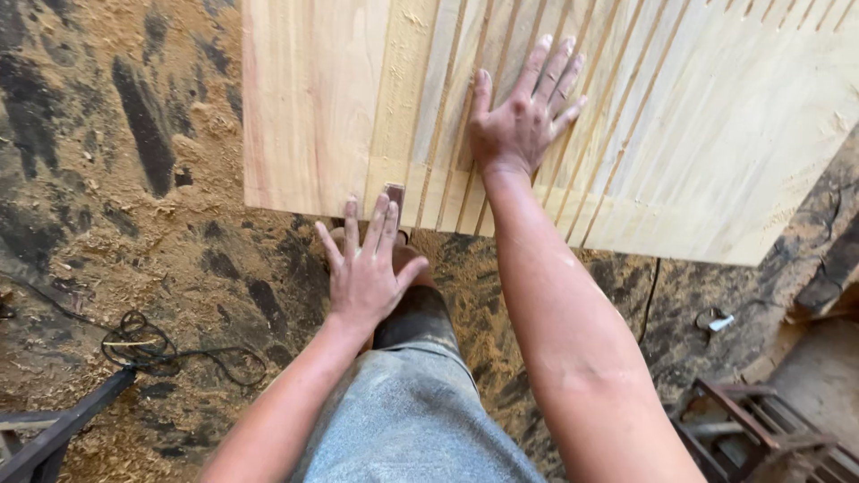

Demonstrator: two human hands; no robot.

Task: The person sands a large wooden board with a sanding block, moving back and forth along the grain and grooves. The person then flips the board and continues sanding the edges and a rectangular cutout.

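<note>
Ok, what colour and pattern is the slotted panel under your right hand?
Pale yellowish wood panel with parallel cut grooves; clearest in the head view.

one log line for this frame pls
right hand flat on slotted wooden panel | left hand open at panel's near edge by small block | sawdust floor

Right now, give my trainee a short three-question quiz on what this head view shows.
1. True or false: the right hand lies flat, fingers spread, on the slotted wooden panel.
2. Which is nearer the panel's front edge: A, the left hand, or B, the black cable?
3. Fill in: the floor is covered in ____.

Key: 1 true; 2 A; 3 sawdust.
</note>
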